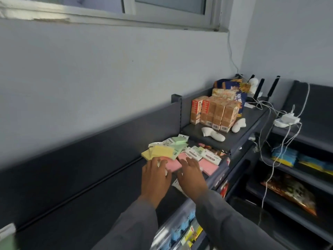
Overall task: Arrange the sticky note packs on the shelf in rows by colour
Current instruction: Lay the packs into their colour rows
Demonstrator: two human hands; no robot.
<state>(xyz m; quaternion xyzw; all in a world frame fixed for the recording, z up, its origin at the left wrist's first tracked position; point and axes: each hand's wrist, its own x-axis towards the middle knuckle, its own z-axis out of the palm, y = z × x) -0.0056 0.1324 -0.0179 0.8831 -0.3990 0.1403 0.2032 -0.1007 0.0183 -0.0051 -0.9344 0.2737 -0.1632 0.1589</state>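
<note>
A loose heap of sticky note packs lies on the dark shelf (100,193): yellow packs (161,151) at the left, green packs (178,144) behind them, pink packs (209,166) in front, and white-labelled packs (210,156) at the right. My left hand (155,178) rests with spread fingers on a pink pack (173,166). Just right of that pack, my right hand (191,175) hovers with its fingers apart and nothing in it. Another pack's white corner (177,185) shows under my right wrist. The frame is blurred.
Orange cartons (214,112) and white bundles (215,135) stand on the raised shelf to the right. Cables and a white charger (288,120) hang at the corner. Lower shelves hold packaged goods (290,191). A green-and-white item (7,237) is at the bottom left.
</note>
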